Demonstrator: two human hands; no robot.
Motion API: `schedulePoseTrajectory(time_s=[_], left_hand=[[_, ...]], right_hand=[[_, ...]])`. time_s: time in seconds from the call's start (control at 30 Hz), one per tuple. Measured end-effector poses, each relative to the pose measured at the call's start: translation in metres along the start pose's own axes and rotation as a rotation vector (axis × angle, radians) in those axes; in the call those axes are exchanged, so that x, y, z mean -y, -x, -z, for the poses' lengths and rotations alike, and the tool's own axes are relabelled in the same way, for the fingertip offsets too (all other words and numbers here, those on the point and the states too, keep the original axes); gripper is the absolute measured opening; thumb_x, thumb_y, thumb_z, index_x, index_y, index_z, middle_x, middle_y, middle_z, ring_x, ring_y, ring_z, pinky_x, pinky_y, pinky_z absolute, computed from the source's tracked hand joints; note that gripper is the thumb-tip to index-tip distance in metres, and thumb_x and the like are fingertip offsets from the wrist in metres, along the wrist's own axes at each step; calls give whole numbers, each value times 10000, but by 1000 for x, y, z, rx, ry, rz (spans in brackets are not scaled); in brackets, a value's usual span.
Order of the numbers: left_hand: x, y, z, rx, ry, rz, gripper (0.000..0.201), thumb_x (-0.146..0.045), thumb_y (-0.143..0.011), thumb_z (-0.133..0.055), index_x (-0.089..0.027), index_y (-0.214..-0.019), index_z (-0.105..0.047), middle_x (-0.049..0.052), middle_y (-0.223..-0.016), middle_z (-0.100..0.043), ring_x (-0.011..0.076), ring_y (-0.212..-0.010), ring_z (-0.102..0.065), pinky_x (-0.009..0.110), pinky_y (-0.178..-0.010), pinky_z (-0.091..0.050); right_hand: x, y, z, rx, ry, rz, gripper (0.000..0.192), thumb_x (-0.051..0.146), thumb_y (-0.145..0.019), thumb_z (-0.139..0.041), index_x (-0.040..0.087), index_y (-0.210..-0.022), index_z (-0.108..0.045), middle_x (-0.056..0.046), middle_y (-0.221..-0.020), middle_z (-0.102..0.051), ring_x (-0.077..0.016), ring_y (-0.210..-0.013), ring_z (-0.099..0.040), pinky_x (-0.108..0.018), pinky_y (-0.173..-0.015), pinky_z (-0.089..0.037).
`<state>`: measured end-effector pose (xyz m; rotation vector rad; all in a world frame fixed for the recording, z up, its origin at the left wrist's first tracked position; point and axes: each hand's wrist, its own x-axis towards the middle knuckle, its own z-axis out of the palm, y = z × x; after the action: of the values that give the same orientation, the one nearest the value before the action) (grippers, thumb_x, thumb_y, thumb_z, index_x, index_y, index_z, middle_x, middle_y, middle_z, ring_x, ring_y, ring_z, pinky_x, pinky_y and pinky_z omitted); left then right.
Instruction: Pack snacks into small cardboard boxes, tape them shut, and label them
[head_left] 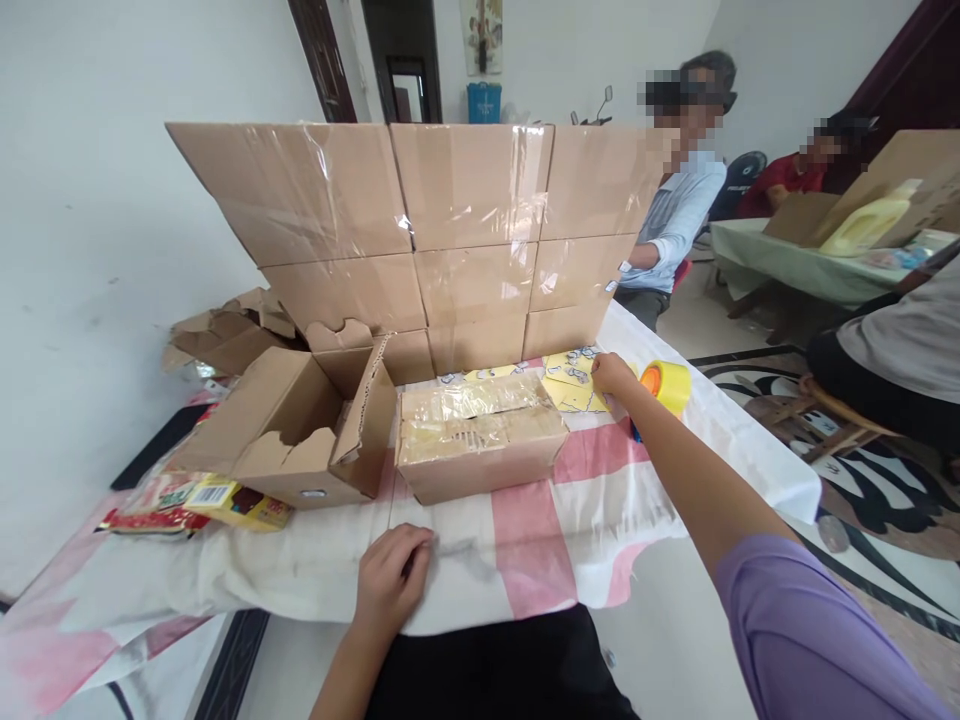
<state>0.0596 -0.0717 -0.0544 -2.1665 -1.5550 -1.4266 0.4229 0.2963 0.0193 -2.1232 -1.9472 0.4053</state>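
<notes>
My right hand (pixel 613 375) reaches forward with its fingers curled closed at the edge of yellow printed paper sheets (pixel 566 375). Whatever its fingertips hold, if anything, is hidden. Near the table's front edge rests my left hand (pixel 394 572), loosely curled and with nothing visible in it. Between my hands sits a closed cardboard box (pixel 487 465), its top covered with shiny clear tape. An open cardboard box (pixel 300 475) with raised flaps stands to its left. Just right of my right hand is a roll of yellow tape (pixel 675 388).
A tall taped cardboard partition (pixel 472 190) stands behind the boxes. Left lie a yellow packet (pixel 259 505), a red bag (pixel 154 520), a dark flat object (pixel 161 445) and torn cardboard (pixel 229 330). A person in light blue (pixel 679 210) sits beyond; others sit by another table (pixel 795 265).
</notes>
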Motion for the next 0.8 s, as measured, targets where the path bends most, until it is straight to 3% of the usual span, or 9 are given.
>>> schedulePoseTrajectory(time_s=[0.13,0.23,0.37,0.5,0.63,0.8], left_hand=[[-1,-3,1,3,-5,10,147,-99,-920,-568,-201,-942,-672,50,-813,-741,179,-714,-712,278,-661,-573],[1,-2,1,10,11,16,145,-96,-917,-576,-203,-944,-671,43,-811,-737,174,-710,-710,271,-657,-570],[4,2,1,28,13,11,148,-90,-913,-592,-205,-967,-667,29,-820,-731,162,-725,-709,256,-679,-566],[5,5,2,51,-14,21,134,-103,-917,-595,-206,-967,-667,24,-827,-726,160,-732,-710,250,-688,-562],[4,1,0,65,-49,36,120,-124,-924,-588,-205,-959,-668,20,-818,-719,158,-715,-707,243,-680,-558],[2,-3,-1,65,-76,49,113,-136,-925,-589,-204,-961,-671,16,-836,-723,151,-723,-713,230,-691,-555]], right_hand=[[2,11,2,-74,-166,18,125,78,-776,-618,147,-850,-692,-94,-896,-707,-196,-817,-621,-278,-721,-463],[4,29,0,-129,-330,46,102,173,-848,-617,153,-926,-680,-76,-883,-731,-164,-744,-643,-252,-668,-484],[6,59,-10,-167,-456,86,235,314,-945,-546,166,-1085,-662,-74,-928,-754,-153,-718,-672,-244,-637,-520],[9,70,-20,-193,-381,49,275,230,-965,-482,148,-1143,-675,-114,-1081,-734,-203,-929,-680,-288,-783,-541],[14,58,-15,-207,-202,-43,441,99,-895,-513,121,-1318,-634,-204,-1305,-610,-343,-1212,-549,-428,-953,-488],[21,40,-8,-173,-40,-14,446,86,-891,-493,172,-1277,-700,-190,-1383,-521,-399,-1290,-414,-501,-1013,-416]])
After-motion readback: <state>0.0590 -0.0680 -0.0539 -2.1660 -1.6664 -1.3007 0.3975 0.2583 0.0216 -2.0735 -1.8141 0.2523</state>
